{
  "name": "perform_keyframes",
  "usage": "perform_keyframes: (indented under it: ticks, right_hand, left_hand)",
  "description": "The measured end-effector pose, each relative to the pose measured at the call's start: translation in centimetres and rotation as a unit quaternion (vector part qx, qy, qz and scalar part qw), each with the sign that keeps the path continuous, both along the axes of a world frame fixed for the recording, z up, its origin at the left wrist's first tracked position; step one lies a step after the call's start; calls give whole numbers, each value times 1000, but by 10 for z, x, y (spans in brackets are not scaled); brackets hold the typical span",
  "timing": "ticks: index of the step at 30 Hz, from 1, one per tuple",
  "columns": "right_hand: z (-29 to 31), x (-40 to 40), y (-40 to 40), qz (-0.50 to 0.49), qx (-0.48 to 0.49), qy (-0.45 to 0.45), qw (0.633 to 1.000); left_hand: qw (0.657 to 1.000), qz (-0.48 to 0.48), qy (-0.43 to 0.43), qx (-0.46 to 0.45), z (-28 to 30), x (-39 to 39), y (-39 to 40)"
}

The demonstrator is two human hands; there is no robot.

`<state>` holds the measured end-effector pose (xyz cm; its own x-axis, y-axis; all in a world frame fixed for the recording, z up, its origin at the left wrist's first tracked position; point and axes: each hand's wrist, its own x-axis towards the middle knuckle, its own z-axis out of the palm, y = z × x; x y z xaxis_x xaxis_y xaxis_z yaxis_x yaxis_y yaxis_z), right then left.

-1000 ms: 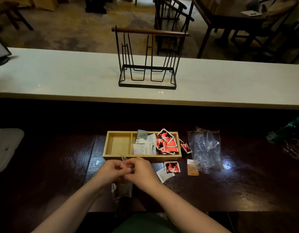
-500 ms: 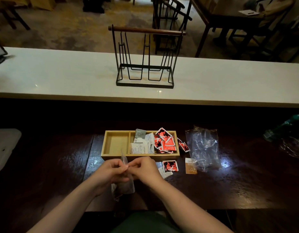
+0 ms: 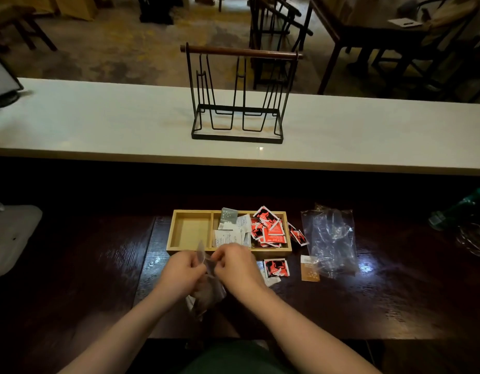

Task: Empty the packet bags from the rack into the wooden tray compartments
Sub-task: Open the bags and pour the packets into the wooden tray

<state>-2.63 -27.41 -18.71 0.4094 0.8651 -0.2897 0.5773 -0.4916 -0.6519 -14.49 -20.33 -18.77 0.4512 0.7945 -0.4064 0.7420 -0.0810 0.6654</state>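
Observation:
A clear plastic bag (image 3: 206,291) with packets inside hangs between my hands just in front of the wooden tray (image 3: 179,249). My left hand (image 3: 181,273) and my right hand (image 3: 235,265) each pinch the bag's top edge. The tray has three compartments: the left one is bare, the middle holds white and grey packets (image 3: 230,232), the right holds red packets (image 3: 268,228). The black wire rack (image 3: 237,95) with a wooden handle stands with nothing in it on the white counter behind.
An empty clear bag (image 3: 329,238) lies right of the tray. Loose packets lie on the dark table: a red one (image 3: 276,268), an orange one (image 3: 309,269), red ones (image 3: 297,234) by the tray's right end. A white object (image 3: 12,238) sits far left.
Both hands have stayed together on the bag's top edge, working at it. The bag hangs slightly lower beneath them; the view has shifted a little.

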Motion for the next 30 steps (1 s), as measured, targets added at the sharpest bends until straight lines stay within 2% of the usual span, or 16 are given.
perform_keyframes:
  ticks: [2, 4, 9, 11, 13, 16, 21, 23, 25, 26, 28, 30]
  right_hand:
    - [0, 14, -4, -21, -3, -62, 998]
    - [-1, 28, -9, -32, 0, -74, 997]
    - [12, 29, -9, 38, 13, -140, 989]
    - [21, 26, -8, 64, 66, -130, 987]
    - [27, 15, -7, 132, 94, -87, 983]
    - [19, -3, -3, 209, 49, -83, 973]
    - [7, -7, 10, 180, 90, -98, 975]
    - [9, -5, 16, 166, 109, -86, 976]
    - [12, 0, 20, 147, 126, -75, 978]
    - [14, 4, 22, 140, 136, -68, 979]
    - [17, 10, 24, 130, 151, -39, 979]
    - [22, 15, 27, 121, 175, -4, 977]
  left_hand:
    - [997, 2, 45, 63, 8, -10, 8]
    - [993, -4, 66, 97, 17, -23, 17]
    - [985, -29, 62, 156, 24, -20, 16]
    - [987, -24, 52, 148, 26, -12, 14]
    - [992, -27, 43, 119, 23, -7, 17]
    - [997, -17, 16, 78, 18, -4, 19]
    - [996, -61, -14, 56, 18, -9, 20]
    - [992, -41, -115, -12, 17, -14, 21]
    - [961, 72, -246, -107, 11, -16, 19]
    - [945, 140, -267, -127, 3, -17, 19]
    - [928, 243, -227, -172, -20, -21, 16]
    - [895, 279, -183, -296, -42, -25, 11]
